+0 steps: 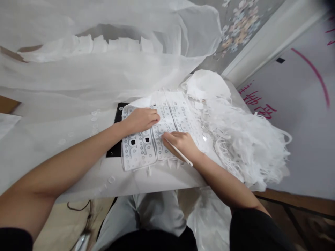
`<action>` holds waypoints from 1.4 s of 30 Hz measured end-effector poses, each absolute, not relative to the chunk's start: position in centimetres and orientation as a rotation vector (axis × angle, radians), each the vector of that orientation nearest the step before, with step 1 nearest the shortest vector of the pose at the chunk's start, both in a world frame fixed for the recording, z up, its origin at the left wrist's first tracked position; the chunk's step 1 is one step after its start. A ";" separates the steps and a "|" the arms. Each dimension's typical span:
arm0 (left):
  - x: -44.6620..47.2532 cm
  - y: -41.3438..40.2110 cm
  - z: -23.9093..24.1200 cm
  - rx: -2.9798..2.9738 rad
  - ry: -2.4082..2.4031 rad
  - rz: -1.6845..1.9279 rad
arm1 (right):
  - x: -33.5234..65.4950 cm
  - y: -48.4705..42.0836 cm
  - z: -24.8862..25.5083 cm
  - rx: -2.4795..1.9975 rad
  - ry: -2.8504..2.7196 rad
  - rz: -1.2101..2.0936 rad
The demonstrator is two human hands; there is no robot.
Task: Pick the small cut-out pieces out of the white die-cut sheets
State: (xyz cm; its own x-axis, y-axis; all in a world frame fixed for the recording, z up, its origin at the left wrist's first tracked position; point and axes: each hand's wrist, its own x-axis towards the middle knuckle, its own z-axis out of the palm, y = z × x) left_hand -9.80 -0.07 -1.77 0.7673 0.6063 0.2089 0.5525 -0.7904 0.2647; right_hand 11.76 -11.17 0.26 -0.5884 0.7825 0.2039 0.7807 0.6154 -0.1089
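Note:
A patterned white sheet [137,157], thin and rubbery-looking with small rings and square cutouts, lies on a black board [115,148]. My left hand [142,120] rests on its upper part, fingers bent and tips together; what is in them, if anything, is hidden. Lower and to the right, my right hand [181,143] grips a slim white pen-like tool [183,156]. The tool's back end sticks out toward me, while its working tip is hidden by my fingers near the sheet's middle. Black shows through two square holes left of my right hand.
A heap of white stringy strips [248,146] covers the table's right side, with a rounded white piece [208,85] behind it. Small clear loops [111,180] lie scattered left. Translucent white sheeting [104,75] drapes across the back. A whiteboard [293,115] stands at right.

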 end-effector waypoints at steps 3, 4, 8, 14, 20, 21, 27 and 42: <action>-9.7 -0.2 -1.7 2.736 0.925 0.425 | 11.8 -10.8 0.2 -1.342 -2.551 0.062; -9.6 -0.2 -1.6 2.726 0.928 0.425 | 11.9 -10.6 0.3 -1.371 -2.525 0.103; -9.8 0.0 -1.7 2.635 0.953 0.461 | 12.4 -9.8 0.5 -1.394 -2.398 0.416; -10.1 -1.0 -1.3 2.559 0.831 0.322 | 12.9 -9.4 0.6 -1.273 -2.392 0.576; -9.3 -2.0 -0.7 2.663 0.910 0.224 | 12.7 -9.6 0.6 -1.214 -2.564 0.348; -9.3 -2.0 -0.6 2.676 0.900 0.218 | 12.7 -9.7 0.6 -1.217 -2.581 0.293; -9.4 -2.1 -0.5 2.717 0.871 0.199 | 12.9 -9.2 0.4 -1.244 -2.556 0.139; -9.0 -2.1 -0.1 2.599 0.957 0.046 | 13.1 -8.7 0.8 -1.307 -1.843 1.310</action>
